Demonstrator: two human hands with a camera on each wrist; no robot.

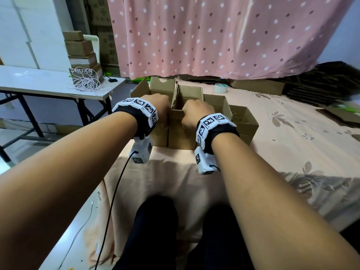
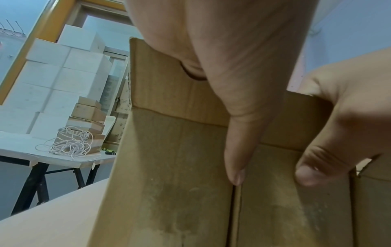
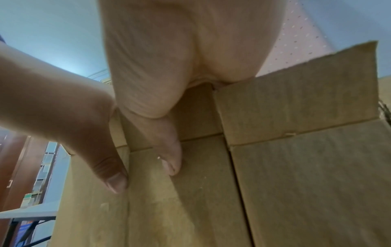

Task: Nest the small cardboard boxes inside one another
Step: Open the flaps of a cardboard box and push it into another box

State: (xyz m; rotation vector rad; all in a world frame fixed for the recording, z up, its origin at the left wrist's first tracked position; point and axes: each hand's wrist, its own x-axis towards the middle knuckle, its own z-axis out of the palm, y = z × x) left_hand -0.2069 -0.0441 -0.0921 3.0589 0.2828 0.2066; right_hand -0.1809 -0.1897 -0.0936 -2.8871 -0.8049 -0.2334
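A peach floral cloth-covered surface (image 1: 272, 133) carries a row of open brown cardboard boxes near its left edge, flaps up. The left box (image 1: 159, 131) and middle box (image 1: 179, 133) stand touching; the right box (image 1: 243, 121) holds a smaller box within it. The left hand (image 1: 155, 106) grips the left box's near wall, and the right hand (image 1: 196, 114) grips the middle box's near wall.

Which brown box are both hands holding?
The middle box, nearest the person: the left hand and the right hand both grip its top edge. The box on the far right stands untouched.
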